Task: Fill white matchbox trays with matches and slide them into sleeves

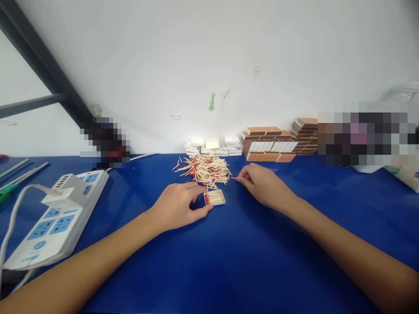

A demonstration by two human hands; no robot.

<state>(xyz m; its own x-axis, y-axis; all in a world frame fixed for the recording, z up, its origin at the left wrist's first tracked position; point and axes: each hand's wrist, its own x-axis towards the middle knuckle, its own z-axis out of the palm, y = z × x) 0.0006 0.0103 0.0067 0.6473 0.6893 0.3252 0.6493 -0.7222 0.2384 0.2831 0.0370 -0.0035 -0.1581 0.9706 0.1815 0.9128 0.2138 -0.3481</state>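
Note:
My left hand [181, 205] grips the left end of a small white matchbox tray [224, 198] between thumb and fingers. Red-headed matches [214, 197] lie side by side in the tray, which rests on the blue table. To the right, my right hand [258, 181] is closed in a pinch on a single match [232, 177], its red head pointing left. That match is at the right edge of a loose heap of matches [209, 168], just beyond the tray.
White empty-looking trays [211, 144] are stacked against the wall behind the heap. Brown matchboxes [271, 146] stand piled to their right. A white power strip [65, 218] with a plugged-in cable lies at left, beside green-handled rods [24, 176]. Blurred items sit at both back corners.

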